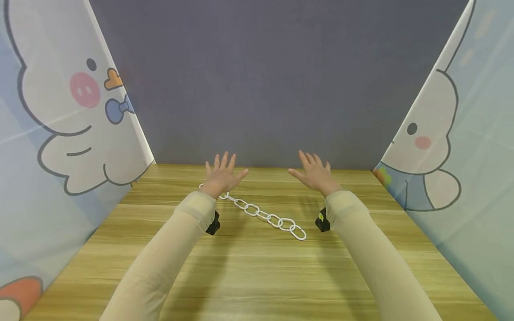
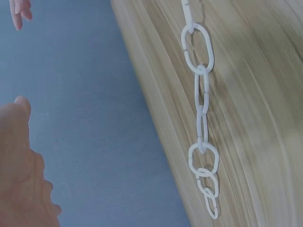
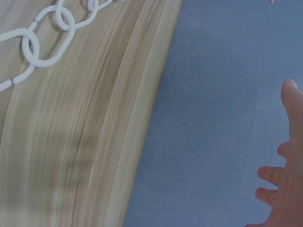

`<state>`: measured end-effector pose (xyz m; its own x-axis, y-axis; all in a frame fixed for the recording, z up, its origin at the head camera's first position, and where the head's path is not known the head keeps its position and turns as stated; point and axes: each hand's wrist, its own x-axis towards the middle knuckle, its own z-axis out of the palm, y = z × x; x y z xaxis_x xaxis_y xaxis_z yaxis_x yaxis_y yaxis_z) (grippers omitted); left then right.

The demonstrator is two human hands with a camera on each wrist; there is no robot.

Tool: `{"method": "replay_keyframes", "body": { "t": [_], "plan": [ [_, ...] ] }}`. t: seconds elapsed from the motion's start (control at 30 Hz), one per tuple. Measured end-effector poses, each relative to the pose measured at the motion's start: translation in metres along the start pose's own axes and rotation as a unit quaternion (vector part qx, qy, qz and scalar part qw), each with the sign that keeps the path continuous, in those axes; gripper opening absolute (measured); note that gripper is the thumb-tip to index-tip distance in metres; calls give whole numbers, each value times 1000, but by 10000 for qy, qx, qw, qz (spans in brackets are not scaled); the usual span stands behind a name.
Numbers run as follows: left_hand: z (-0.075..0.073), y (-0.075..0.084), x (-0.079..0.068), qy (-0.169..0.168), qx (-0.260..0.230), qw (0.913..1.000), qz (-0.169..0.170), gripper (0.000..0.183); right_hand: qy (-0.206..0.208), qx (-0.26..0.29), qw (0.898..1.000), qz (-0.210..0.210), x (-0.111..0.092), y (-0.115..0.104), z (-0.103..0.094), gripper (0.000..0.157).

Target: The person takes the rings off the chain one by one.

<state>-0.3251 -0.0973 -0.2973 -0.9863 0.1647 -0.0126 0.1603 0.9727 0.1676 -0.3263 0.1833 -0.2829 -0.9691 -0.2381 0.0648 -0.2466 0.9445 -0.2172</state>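
A white chain of oval links [image 1: 252,210] lies slantwise over the wooden tabletop, from far left to nearer right. My left hand [image 1: 223,174] is held above the table with fingers spread, and it hides part of the chain's far end. On the other side, my right hand [image 1: 316,173] is also raised with fingers spread, apart from the chain. Neither hand holds anything. In the left wrist view the chain [image 2: 202,90] runs beside the left hand [image 2: 21,175]. The right wrist view shows a few large links [image 3: 49,35] across from the right hand [image 3: 286,165].
The wooden table [image 1: 249,276] ends at a grey back wall [image 1: 265,80]. Cartoon-printed cloth stands on the left [image 1: 60,147] and right [image 1: 474,133]. A small black device sits at the left wrist [image 1: 213,224] and another device at the right wrist [image 1: 322,221].
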Motion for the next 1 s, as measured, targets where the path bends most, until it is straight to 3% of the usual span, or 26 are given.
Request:
{"method": "replay_keyframes", "body": {
  "t": [0.33, 1.0],
  "plan": [
    [4, 9, -3, -26, -2, 10000, 90, 79, 129, 152, 9997, -103, -6, 12, 8, 81],
    [16, 22, 0, -35, -114, 9988, 469, 78, 8, 276, 9994, -228, -14, 26, 18, 82]
  ]
}}
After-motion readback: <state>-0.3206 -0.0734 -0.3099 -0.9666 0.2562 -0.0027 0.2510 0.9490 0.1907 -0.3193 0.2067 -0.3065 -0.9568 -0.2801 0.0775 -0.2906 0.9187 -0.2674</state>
